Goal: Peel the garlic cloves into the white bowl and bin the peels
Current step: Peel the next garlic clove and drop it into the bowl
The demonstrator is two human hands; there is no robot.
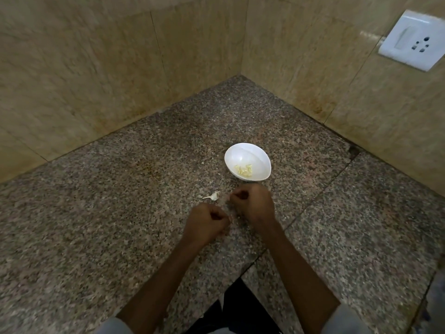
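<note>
Room for movement is bounded by two beige marbled tile walls (96, 68), joined in a corner behind the worktop. A wide stretch of speckled brown-grey granite counter (84, 213) is spread to the left of the hands, and its front edge is cut by a dark notch at the bottom centre. The stone is polished and mottled, and its right part is crossed by a thin joint line. A small pale garlic piece (213, 196) with a papery tail of skin is laid on the counter just beyond the left hand (207, 220) and just left of the right hand (252, 203), apart from both. The fingers of both hands are curled inward, and the hands are held close together over the stone. Whether anything is pinched in them cannot be told. Just beyond the right hand a smooth white oval bowl (240, 155) is set, with yellowish peeled garlic cloves (243, 170) gathered in its bottom. A white plastic socket plate (414, 41) is fixed to the right wall.
</note>
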